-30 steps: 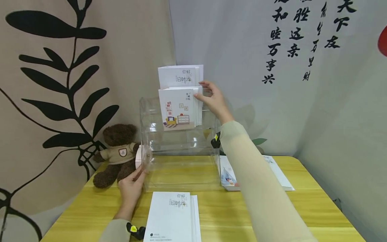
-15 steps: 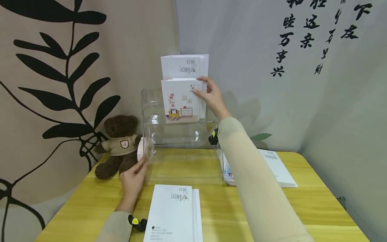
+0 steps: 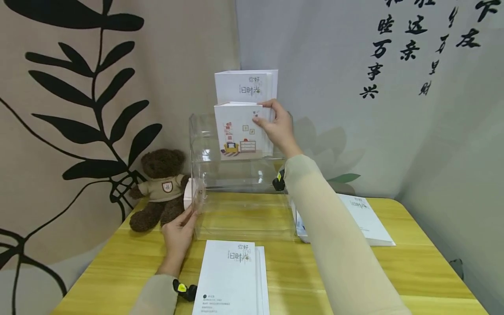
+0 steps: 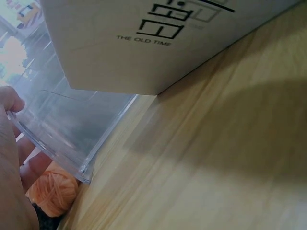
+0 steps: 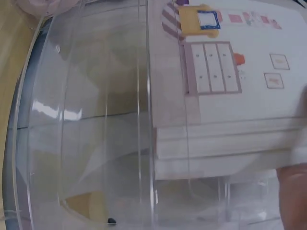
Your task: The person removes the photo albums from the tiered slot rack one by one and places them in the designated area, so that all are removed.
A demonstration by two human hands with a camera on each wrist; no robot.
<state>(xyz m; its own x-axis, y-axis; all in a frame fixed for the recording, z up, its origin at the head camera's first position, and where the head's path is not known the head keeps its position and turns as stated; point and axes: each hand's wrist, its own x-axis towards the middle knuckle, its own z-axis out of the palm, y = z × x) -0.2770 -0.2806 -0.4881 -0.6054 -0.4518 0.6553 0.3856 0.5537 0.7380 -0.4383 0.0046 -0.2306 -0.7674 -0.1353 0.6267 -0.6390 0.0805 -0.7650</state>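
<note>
A clear plastic tiered rack (image 3: 246, 225) stands on the table. At its lower left side my left hand (image 3: 179, 232) grips the edge, thumb on one face and fingers (image 4: 36, 167) on the other. High on the rack my right hand (image 3: 279, 129) pinches the upper right edge of a small stack of white notebooks (image 3: 240, 135), thumb in front. The front cover shows a yellow armchair and a drawer chest (image 5: 213, 67). Stacked edges show along the side in the right wrist view. Behind them, more white notebooks (image 3: 232, 84) rise upright on the top tier.
In front of the rack is another notebook stack (image 3: 228, 280), lettered "THE OLD TIME" in the left wrist view. More notebooks (image 3: 364, 218) lie at right, partly behind my right sleeve. A brown teddy bear (image 3: 163, 188) sits at left. Orange yarn (image 4: 55, 189) lies beside the rack.
The head view has shifted, so the scene sits higher and further right. Both hands keep their holds, and the notebooks stay at nearly the same place over the rack.
</note>
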